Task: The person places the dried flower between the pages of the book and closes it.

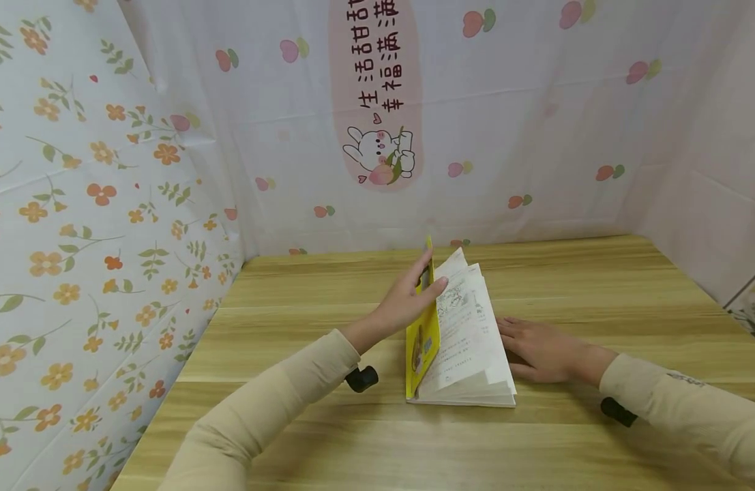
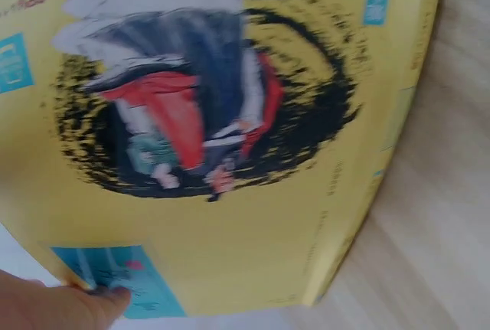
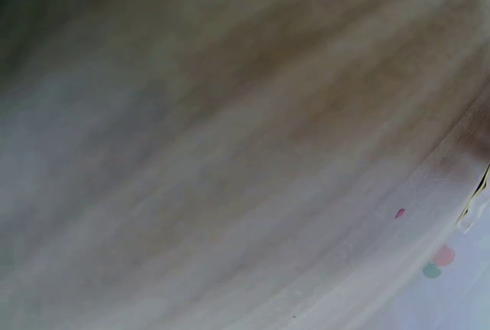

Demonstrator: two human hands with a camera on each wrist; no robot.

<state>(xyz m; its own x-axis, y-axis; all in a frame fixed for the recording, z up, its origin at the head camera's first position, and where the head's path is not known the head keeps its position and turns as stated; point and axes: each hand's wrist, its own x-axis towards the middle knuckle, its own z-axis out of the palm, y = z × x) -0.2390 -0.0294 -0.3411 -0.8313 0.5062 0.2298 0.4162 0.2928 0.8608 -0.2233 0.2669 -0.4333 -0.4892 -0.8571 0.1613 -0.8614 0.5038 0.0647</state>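
Observation:
A book with printed white pages [image 1: 469, 334] lies on the table, its yellow cover [image 1: 421, 351] raised steeply on the left side. My left hand [image 1: 398, 305] holds that cover near its far edge, the thumb on the page side and the fingers on the outer face. In the left wrist view the cover [image 2: 253, 253] shows robed figures inside black brush strokes, with a fingertip [image 2: 107, 307] at a blue patch. Several pages stand slightly fanned. Palm down, my right hand [image 1: 543, 351] rests on the table just right of the book.
The wooden table [image 1: 303, 320] meets a printed curtain [image 1: 279, 170] at the back and a flowered cloth [image 1: 76, 273] on the left. Dark wrist devices sit under both sleeves. The right wrist view shows mostly the blurred tabletop [image 3: 230, 169].

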